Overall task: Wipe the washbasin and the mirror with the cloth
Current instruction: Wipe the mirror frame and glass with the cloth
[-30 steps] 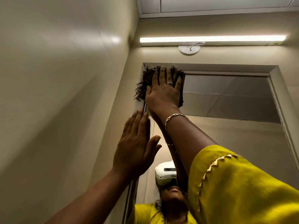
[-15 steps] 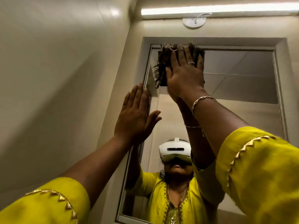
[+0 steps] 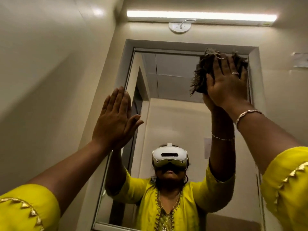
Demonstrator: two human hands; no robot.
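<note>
A tall framed mirror [image 3: 173, 77] fills the wall ahead. My right hand [image 3: 225, 84] presses a dark, frayed cloth [image 3: 202, 72] flat against the glass at the mirror's top right corner, fingers spread over the cloth. My left hand [image 3: 115, 119] lies flat and open against the mirror's left frame, at mid height, holding nothing. The glass reflects a person in a yellow top with a white headset. The washbasin is out of view.
A side wall [image 3: 50, 72] stands close on the left. Above the mirror runs a lit tube light [image 3: 200, 15] with a round white fitting [image 3: 179, 27] under it. A paper note [image 3: 300, 60] hangs on the wall at the far right.
My right hand has slid the cloth across the top of the mirror from the left corner to the right corner. The left hand has stayed on the left frame.
</note>
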